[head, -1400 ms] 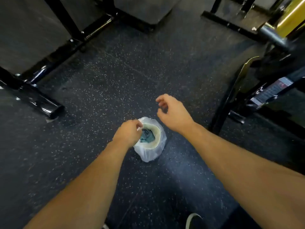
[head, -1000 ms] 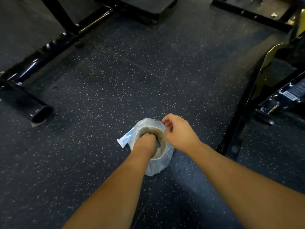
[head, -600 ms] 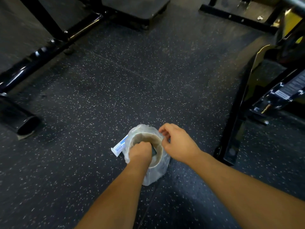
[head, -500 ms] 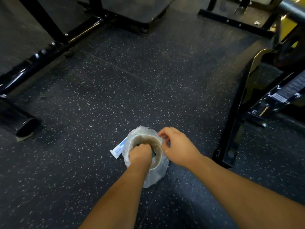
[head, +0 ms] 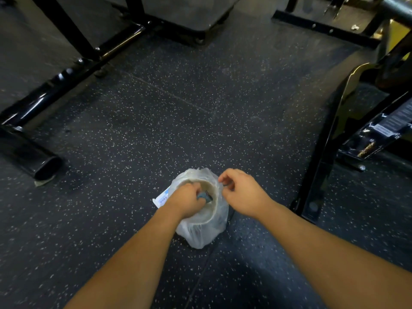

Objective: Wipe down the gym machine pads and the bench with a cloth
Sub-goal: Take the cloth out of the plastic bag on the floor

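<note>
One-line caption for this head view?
Left hand grips blue cloth inside bag-lined container on gym floor; right hand pinches its rim.

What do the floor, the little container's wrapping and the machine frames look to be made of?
Floor: probably rubber matting, matte dark with pale flecks and a seam line. Wrapping: thin translucent plastic bag, crinkled and glossy. Machine frames: likely metal tube painted gloss black, with sharp light streaks.

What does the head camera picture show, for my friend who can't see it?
A person's left hand reaches into a small bag-lined container on the speckled gym floor and grips a blue cloth. The right hand pinches the bag's rim. Black machine frames stand around.
</note>
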`<control>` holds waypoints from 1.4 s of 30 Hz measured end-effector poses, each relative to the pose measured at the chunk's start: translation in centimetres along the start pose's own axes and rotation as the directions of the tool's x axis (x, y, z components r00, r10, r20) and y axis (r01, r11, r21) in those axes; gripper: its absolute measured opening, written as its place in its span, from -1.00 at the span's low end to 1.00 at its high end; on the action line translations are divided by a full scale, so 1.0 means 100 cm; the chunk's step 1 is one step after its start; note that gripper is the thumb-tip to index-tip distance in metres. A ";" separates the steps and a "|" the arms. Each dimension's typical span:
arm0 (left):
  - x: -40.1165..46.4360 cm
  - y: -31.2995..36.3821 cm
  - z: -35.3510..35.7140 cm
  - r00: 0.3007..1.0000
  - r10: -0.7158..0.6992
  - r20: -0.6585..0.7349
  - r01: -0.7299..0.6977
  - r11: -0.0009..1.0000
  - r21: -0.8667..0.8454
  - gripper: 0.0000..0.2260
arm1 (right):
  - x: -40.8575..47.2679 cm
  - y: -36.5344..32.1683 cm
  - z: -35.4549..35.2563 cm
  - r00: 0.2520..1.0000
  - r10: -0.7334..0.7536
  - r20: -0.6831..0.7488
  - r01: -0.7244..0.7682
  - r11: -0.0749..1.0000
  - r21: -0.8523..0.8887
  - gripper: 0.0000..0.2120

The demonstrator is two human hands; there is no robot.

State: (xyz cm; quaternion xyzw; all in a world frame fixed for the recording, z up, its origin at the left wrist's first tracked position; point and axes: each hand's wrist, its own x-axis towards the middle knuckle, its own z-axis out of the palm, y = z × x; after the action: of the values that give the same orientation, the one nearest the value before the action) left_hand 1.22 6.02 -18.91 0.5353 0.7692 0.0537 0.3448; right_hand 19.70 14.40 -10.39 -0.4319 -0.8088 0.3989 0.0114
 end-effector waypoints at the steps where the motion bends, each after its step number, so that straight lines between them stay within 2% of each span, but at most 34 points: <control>1: -0.002 -0.001 -0.006 1.000 0.019 0.002 -0.018 0.999 -0.041 -0.89 | 0.002 -0.001 0.003 1.000 0.000 0.030 0.000 1.000 0.000 -0.75; 3: -0.004 -0.001 -0.018 1.000 0.018 0.015 -0.016 0.992 -0.122 -0.92 | 0.004 -0.002 0.008 0.996 0.006 0.084 -0.007 1.000 0.007 -0.70; 5: -0.007 0.001 -0.028 1.000 -0.015 0.008 0.017 0.962 -0.273 -0.95 | 0.006 -0.003 0.014 0.991 0.004 0.130 -0.008 1.000 0.027 -0.59; 8: -0.013 0.007 -0.045 0.999 -0.037 0.034 0.049 0.848 -0.528 -0.92 | 0.008 -0.006 0.020 0.986 0.021 0.167 -0.034 0.996 0.077 -0.31; 10: -0.020 0.008 -0.053 0.996 -0.032 0.078 0.073 0.793 -0.605 -0.90 | 0.009 -0.010 0.024 0.980 0.024 0.196 -0.047 0.992 0.116 -0.25; 12: -0.025 0.006 -0.057 0.993 -0.024 0.117 0.094 0.764 -0.639 -0.89 | 0.012 -0.013 0.028 0.973 0.030 0.230 -0.081 0.973 0.215 -0.29; 15: -0.032 0.004 -0.060 0.983 -0.023 0.180 0.144 0.704 -0.695 -0.80 | 0.016 -0.013 0.034 0.959 0.077 0.272 -0.189 0.891 0.412 -0.48; 18: -0.037 0.004 -0.061 0.979 -0.029 0.203 0.185 0.552 -0.813 -0.83 | 0.021 -0.017 0.035 0.961 0.119 0.252 -0.235 0.831 0.505 -0.69; 20: -0.042 0.003 -0.064 0.980 -0.040 0.193 0.190 0.447 -0.874 -0.81 | 0.023 -0.021 0.033 0.967 0.140 0.212 -0.235 0.807 0.542 -0.76; 22: -0.049 0.000 -0.066 0.979 -0.005 0.203 0.189 0.390 -0.901 -0.78 | 0.025 -0.022 0.033 0.967 0.156 0.199 -0.242 0.797 0.553 -0.77; 24: -0.053 -0.001 -0.067 0.982 -0.006 0.187 0.173 0.413 -0.894 -0.70 | 0.026 -0.023 0.035 0.963 0.176 0.204 -0.262 0.790 0.554 -0.74; 26: -0.055 -0.002 -0.068 0.989 -0.059 0.135 0.147 0.439 -0.886 -0.75 | 0.024 -0.026 0.036 0.955 0.197 0.221 -0.290 0.775 0.561 -0.65; 29: -0.058 -0.003 -0.073 0.990 -0.096 0.106 0.136 0.412 -0.901 -0.82 | 0.024 -0.032 0.032 0.939 0.208 0.275 -0.337 0.716 0.611 -0.52; 33: -0.062 -0.004 -0.078 0.992 -0.124 0.033 0.081 0.406 -0.910 -0.83 | 0.026 -0.037 0.023 0.905 0.145 0.401 -0.398 0.625 0.671 -0.60; 37: -0.063 0.003 -0.081 0.994 -0.097 0.055 0.084 0.330 -0.940 -0.78 | 0.024 -0.041 0.017 0.917 0.127 0.379 -0.375 0.598 0.708 -0.65; 39: -0.062 0.008 -0.085 0.994 -0.110 0.027 0.058 0.291 -0.955 -0.78 | 0.025 -0.045 0.014 0.926 0.105 0.363 -0.351 0.593 0.725 -0.60; 42: -0.059 0.018 -0.095 0.994 -0.106 -0.037 -0.005 0.292 -0.956 -0.82 | 0.025 -0.049 0.005 0.935 0.086 0.345 -0.336 0.530 0.779 -0.48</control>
State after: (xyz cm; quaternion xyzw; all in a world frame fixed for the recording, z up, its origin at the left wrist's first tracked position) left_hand -1.80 4.44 -8.15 0.1978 0.6185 0.5140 0.5604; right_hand 14.54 14.30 -8.34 -0.4136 -0.4606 0.7833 0.0562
